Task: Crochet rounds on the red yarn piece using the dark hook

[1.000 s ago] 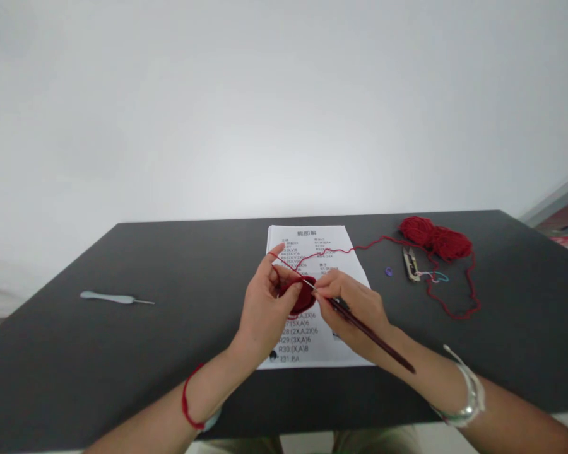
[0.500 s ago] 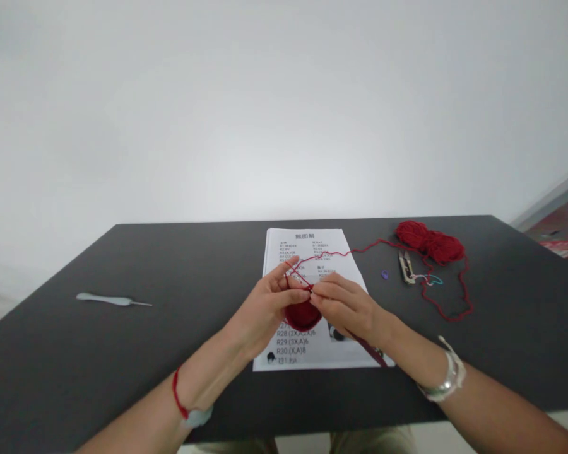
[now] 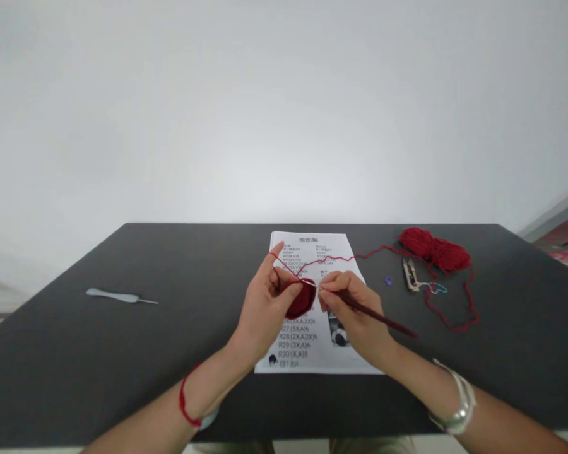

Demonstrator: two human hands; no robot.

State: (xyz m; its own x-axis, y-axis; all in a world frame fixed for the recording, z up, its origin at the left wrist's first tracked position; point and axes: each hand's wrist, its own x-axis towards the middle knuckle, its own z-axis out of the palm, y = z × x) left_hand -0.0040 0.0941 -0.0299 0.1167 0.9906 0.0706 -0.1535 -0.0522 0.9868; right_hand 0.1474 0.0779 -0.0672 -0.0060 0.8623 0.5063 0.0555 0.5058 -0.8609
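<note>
A small dark red crochet piece [image 3: 301,301] is pinched between the thumb and fingers of my left hand [image 3: 264,301], whose index finger points up with red yarn looped round it. My right hand [image 3: 355,310] grips a crochet hook [image 3: 376,315] with a dark red handle; its thin metal tip meets the upper edge of the piece. Red yarn [image 3: 373,253] runs from my left hand to a red yarn skein [image 3: 435,249] at the right. Under both hands lies a printed paper sheet [image 3: 307,366] with rows of text and a small picture.
On the black table [image 3: 208,252], a pale-handled crochet hook [image 3: 118,296] lies at the left. Thread snips [image 3: 411,275], a light blue stitch marker [image 3: 438,288] and a purple marker [image 3: 388,281] lie at the right, beside a loop of red yarn.
My right hand has drawn slightly away from my left, and the hook has swung up into clearer view. The red piece has tilted. The whole view has shifted slightly.
</note>
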